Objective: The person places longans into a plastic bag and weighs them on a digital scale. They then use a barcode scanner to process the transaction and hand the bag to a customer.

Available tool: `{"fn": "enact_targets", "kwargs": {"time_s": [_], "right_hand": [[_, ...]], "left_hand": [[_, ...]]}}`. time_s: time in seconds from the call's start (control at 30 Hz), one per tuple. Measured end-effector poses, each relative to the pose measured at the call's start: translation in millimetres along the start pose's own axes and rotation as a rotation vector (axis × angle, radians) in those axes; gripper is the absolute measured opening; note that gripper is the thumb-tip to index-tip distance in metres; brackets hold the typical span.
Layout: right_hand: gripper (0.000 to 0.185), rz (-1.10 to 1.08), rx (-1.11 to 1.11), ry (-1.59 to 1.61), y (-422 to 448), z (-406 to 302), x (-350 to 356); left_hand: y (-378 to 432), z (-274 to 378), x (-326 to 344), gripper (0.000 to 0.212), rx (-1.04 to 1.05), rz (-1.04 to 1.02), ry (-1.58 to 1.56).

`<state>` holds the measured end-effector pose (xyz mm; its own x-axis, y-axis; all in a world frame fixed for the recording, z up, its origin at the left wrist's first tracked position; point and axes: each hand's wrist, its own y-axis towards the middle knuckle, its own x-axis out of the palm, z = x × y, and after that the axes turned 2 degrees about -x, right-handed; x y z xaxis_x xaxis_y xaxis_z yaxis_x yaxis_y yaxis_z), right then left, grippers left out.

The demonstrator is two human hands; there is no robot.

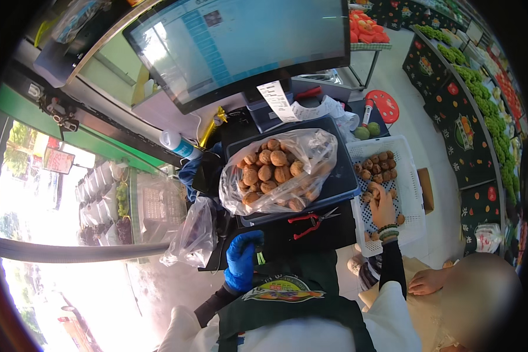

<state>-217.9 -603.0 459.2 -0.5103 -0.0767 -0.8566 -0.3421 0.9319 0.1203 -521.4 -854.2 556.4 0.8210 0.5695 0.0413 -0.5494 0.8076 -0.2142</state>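
My right hand [382,207], bare with bracelets at the wrist, reaches into a white plastic basket [416,215] and touches walnuts [378,166] there; whether its fingers grip one is hidden. My left hand [244,259], in a blue glove, is bent in front of my dark green apron, near the black counter's front edge; whether it holds anything is unclear. A clear plastic bag [323,152] full of walnuts [265,172] lies on a dark tray-like surface [341,187]. Between that surface and me lie red-handled pruning shears [306,225], blades apart.
A large screen [255,44] stands behind the bag, with a printed paper strip [276,101] below it. An empty-looking plastic bag [193,233] hangs at left. Green round fruits [367,130] sit beyond the basket. Another person's hand [427,281] is at lower right, near the basket.
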Motion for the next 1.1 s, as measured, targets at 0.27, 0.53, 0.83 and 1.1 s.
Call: {"fn": "enact_targets", "kwargs": {"time_s": [0.27, 0.53, 0.83, 1.1], "right_hand": [[0.043, -0.158, -1.055, -0.287, 90.1, -266.7, 13.5], [0.049, -0.203, -1.158, -0.496, 128.6, -270.7, 39.4], [0.035, -0.157, -0.82, 0.29, 75.6, -264.7, -66.9], [0.015, 0.257, -0.353, 0.344, -66.4, -204.4, -55.2]], "left_hand": [[10.0, -4.6, -29.7, 0.026, 0.032, 0.071, -0.157], [6.5, -8.8, -59.8, 0.023, 0.113, 0.2, -0.16], [26.2, -19.8, -68.8, 0.019, 0.19, 0.332, -0.115], [23.5, -31.3, -47.3, 0.02, 0.138, 0.127, -0.262]]}}
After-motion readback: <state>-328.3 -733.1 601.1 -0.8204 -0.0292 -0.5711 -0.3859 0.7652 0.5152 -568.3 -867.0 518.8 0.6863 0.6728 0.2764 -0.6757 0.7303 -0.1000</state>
